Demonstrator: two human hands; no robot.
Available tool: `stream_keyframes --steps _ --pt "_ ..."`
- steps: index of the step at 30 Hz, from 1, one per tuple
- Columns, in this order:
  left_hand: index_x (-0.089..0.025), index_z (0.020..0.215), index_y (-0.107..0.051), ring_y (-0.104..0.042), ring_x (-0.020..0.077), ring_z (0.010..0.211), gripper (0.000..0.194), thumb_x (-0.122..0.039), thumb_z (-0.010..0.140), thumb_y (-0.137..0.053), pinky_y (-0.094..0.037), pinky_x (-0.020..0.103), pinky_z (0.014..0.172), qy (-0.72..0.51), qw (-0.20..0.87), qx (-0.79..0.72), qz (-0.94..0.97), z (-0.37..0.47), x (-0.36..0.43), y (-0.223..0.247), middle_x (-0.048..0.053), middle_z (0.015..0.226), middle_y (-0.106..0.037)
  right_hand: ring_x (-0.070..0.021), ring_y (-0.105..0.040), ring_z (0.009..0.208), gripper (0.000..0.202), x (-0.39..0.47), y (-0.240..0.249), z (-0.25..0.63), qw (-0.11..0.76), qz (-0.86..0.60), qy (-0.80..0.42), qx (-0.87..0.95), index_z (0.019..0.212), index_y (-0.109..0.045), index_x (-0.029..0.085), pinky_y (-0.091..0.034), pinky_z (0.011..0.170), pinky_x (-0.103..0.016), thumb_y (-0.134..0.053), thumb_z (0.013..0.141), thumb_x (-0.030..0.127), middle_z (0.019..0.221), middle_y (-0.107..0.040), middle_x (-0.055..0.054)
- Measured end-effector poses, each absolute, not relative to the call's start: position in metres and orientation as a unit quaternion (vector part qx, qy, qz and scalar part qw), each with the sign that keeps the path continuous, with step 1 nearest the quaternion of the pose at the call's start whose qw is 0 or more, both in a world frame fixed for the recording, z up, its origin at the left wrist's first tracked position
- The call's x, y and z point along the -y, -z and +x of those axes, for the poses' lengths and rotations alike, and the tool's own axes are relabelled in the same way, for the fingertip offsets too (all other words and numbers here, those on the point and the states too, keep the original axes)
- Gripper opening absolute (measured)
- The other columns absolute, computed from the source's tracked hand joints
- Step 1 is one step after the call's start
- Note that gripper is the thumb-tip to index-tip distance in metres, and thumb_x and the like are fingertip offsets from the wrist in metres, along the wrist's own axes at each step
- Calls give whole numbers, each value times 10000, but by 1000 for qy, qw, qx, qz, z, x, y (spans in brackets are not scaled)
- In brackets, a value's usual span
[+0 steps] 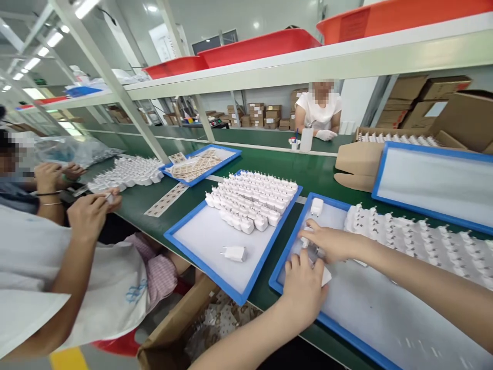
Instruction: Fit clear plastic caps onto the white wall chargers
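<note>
Bright, even factory light floods the scene from rows of ceiling tube lamps (pixel 33 62) at upper left, which burn out to pure white. Shadows are soft and faint; only a thin one sits under the lone white charger (pixel 234 253) on the blue-rimmed tray (pixel 200 250). The tray surfaces glare pale and lose detail, and small streaks of reflection mark the near tray (pixel 385 313) at lower right. The wide lens bends the shelf rail (pixel 292 67) and stretches forearms at the edges. Faces are pixelated. The near hands show slight motion blur; the far background stays soft.
</note>
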State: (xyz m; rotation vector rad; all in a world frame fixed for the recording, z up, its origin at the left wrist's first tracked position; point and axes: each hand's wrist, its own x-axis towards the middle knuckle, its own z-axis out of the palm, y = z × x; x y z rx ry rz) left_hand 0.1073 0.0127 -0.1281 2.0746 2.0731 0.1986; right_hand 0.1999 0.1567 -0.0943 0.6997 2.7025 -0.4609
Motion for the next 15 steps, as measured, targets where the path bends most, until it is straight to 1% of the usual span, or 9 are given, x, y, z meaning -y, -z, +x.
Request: stream_keyframes --steps 2,4,8,9,11,12,13,14,15 --pt "-173 1191 -619 -614 391 1157 345 -308 886 -707 -563 523 912 -76 111 -694 708 106 -8 124 187 1361 -554 -76 -458 565 560 -153 93 200 158 259 160 -939 1184 -571 156 -291 509 -240 -687 653 22 1219 -443 -104" --pt "-183 1183 -612 -599 379 1186 355 -345 885 -714 -565 504 934 -86 120 -689 709 98 0 115 178 1373 -536 -63 -422 538 493 -151 91 202 158 274 163 -934 1118 -580 160 -265 491 -240 -672 656 13 1173 -436 -81" --pt "-205 1192 -573 -566 327 1252 311 -367 935 -642 -525 472 1041 -156 141 -717 664 46 26 85 165 1432 -451 -82 -461 562 559 -149 75 204 150 304 179 -924 1208 -538 180 -280 481 -245 -657 681 41 1154 -428 -74" --pt "-219 1182 -568 -586 303 1223 271 -384 968 -580 -531 462 1034 -183 140 -740 632 24 32 77 153 1451 -420 -89 -480 582 571 -147 69 202 144 308 183 -922 1237 -519 190 -296 489 -245 -658 697 66 1168 -424 -76" --pt "-221 1200 -548 -638 272 1106 344 -487 987 -503 -552 451 982 -185 96 -805 555 -27 41 66 151 1454 -378 -101 -511 626 553 -140 53 190 122 301 196 -925 1252 -502 213 -339 522 -242 -656 729 118 1189 -420 -71" --pt "-213 1223 -535 -628 276 1122 389 -509 973 -507 -530 447 1014 -165 56 -829 531 -54 42 63 149 1426 -387 -103 -520 640 527 -133 45 180 110 287 205 -929 1238 -507 222 -362 541 -240 -655 740 137 1189 -423 -65" --pt "-192 1246 -524 -585 309 1206 404 -482 966 -518 -483 467 1072 -155 36 -844 512 -79 41 63 160 1405 -387 -106 -530 649 517 -125 37 167 97 263 215 -935 1228 -514 223 -384 559 -239 -664 738 148 1181 -432 -62" --pt "-169 1238 -533 -571 334 1227 407 -454 948 -545 -465 484 1083 -144 33 -854 499 -103 38 65 170 1378 -399 -105 -536 640 531 -115 31 151 92 231 224 -942 1235 -515 222 -401 563 -241 -676 734 153 1185 -441 -65" --pt "-150 1210 -553 -596 340 1180 402 -435 927 -575 -481 490 1053 -130 33 -862 489 -124 33 69 172 1336 -428 -107 -544 633 551 -105 27 132 94 197 229 -949 1246 -513 212 -417 558 -243 -698 730 162 1194 -452 -75"
